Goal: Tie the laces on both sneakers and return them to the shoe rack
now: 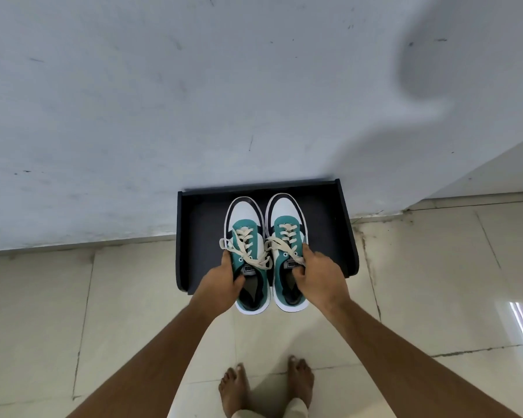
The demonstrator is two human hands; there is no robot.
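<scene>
Left hand [224,274] gripped the left sneaker [248,251] at its collar, thumb inside the opening; right hand [317,274] gripped the right sneaker [286,248] likewise. This hold probably kept both level and paired for setting down. Laces [249,254] appeared bowed, ends loose. Toes lay over the black shoe rack [332,224]; heels overhung its near edge. Whether the soles rested on it, I could not tell. Open shelf remained left, right and far, up to the wall [194,101].

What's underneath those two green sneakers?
A black shoe rack lies beneath the sneakers, with beige floor tiles below their heels. The left hand and right hand grip them, so whether the soles touch the shelf is hidden.
</scene>
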